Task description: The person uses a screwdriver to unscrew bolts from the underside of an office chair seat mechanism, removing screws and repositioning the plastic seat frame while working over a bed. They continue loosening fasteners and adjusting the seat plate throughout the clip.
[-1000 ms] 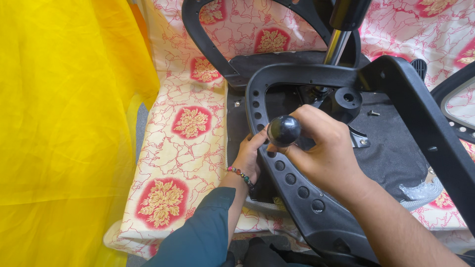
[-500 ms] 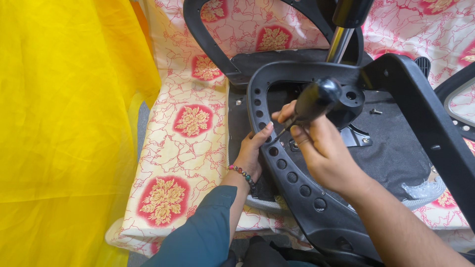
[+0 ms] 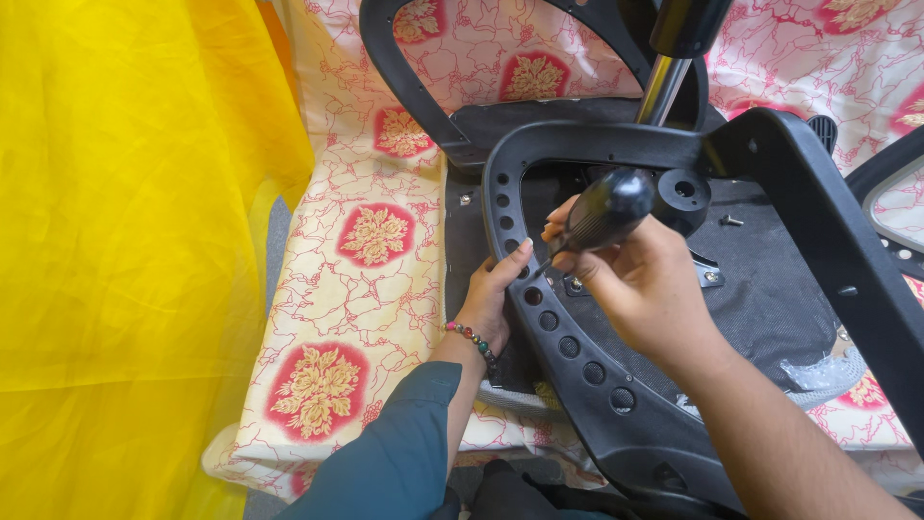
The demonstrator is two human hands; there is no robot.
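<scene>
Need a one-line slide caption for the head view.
Right hand angles a black-handled screwdriver into an upturned black plastic office chair's armrest frame, left hand steadying it, over floral cloth.

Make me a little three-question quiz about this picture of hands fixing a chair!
1. True or false: the right hand holds a black-handled screwdriver.
2. What does the left hand touch? A) yellow cloth B) black armrest frame C) silver post
3. What is worn on the left wrist?

Key: 1 true. 2 B. 3 a beaded bracelet.
</scene>
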